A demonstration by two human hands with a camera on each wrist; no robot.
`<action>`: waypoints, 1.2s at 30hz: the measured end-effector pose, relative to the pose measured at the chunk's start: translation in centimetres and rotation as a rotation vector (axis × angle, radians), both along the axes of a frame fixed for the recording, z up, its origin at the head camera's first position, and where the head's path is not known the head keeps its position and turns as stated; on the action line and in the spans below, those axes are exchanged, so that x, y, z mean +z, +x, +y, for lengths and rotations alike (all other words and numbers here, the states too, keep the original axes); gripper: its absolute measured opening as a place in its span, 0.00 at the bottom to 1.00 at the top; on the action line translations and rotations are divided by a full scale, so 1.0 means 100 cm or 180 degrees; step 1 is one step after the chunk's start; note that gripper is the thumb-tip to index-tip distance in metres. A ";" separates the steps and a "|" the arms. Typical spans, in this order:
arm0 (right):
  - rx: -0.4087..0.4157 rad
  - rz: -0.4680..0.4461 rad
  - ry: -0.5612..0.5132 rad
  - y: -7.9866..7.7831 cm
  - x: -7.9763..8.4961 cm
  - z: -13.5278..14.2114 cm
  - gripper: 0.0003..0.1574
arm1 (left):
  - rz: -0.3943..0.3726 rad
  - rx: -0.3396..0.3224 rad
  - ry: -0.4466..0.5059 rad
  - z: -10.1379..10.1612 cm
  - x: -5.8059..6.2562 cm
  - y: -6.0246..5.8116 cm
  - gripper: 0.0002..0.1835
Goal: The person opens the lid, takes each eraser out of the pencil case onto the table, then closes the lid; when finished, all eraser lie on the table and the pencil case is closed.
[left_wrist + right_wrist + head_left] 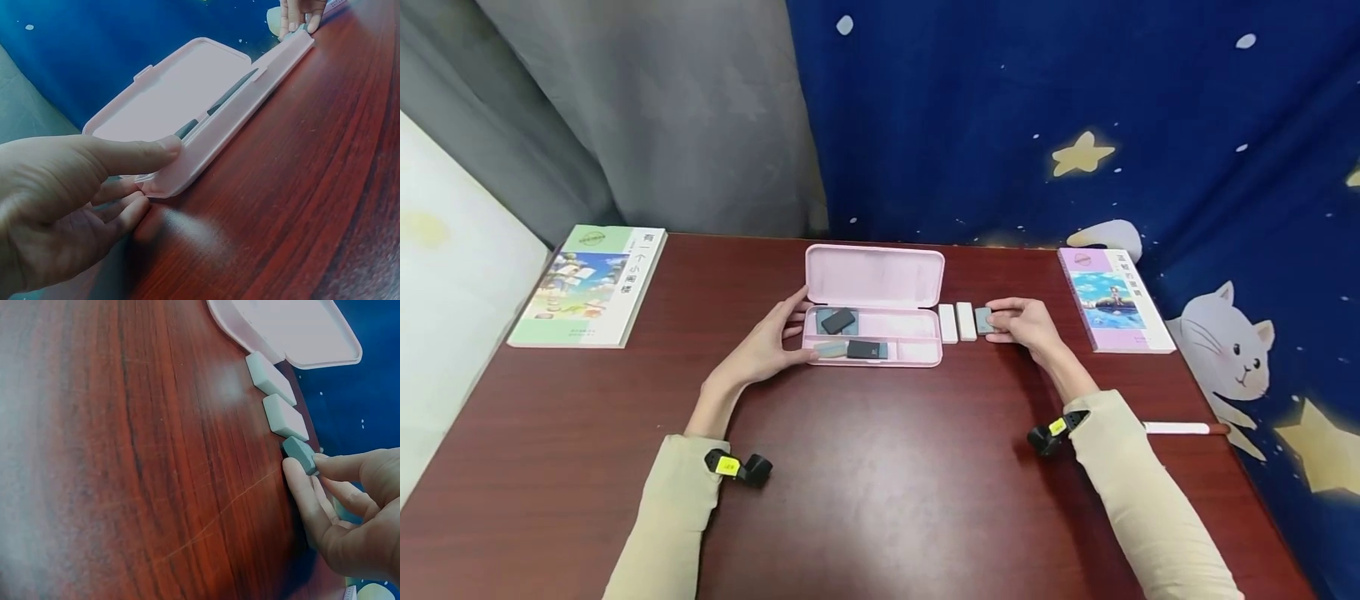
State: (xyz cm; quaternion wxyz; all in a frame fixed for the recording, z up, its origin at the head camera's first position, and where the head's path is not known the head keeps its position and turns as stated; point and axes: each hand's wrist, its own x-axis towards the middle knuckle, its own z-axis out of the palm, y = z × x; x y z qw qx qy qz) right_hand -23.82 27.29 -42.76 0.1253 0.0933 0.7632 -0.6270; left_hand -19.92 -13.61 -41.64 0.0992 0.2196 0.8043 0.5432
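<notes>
My right hand (pixel 1028 325) pinches a gray block (pixel 982 321), white blocks (pixel 966 322) just left of it on the glossy brown table (pixel 880 467). My left hand (pixel 760 343), spread wide, holds the pink case (pixel 875 277) by its end; beyond hang gray curtain (pixel 700 108) and blue curtain (pixel 955 108).

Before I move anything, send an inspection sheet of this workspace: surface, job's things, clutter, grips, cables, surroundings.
Surface: dark red-brown tabletop, glossy; thin scratch in the right wrist view.
Job's things: open pink case, dark blocks inside; two white blocks and a grey block in a row to its right.
Clutter: green book, purple book, white pen-like stick.
Left grip: holds the case's left end.
Right grip: pinches the grey block.
Cables: nothing seen.
Surroundings: grey curtain, blue star-print curtain.
</notes>
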 end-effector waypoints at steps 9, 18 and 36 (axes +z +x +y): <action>-0.0038 -0.0068 0.0247 -0.003 -0.002 -0.013 0.21 | 0.0038 -0.0002 0.0003 -0.008 -0.001 -0.001 0.51; -0.0074 -0.0027 0.0365 -0.001 0.005 -0.004 0.21 | -0.0005 -0.0061 0.0053 0.000 -0.002 -0.005 0.53; -0.0080 -0.0107 0.0590 -0.007 0.006 -0.008 0.20 | 0.0119 -0.0070 -0.0059 -0.007 -0.036 -0.016 0.55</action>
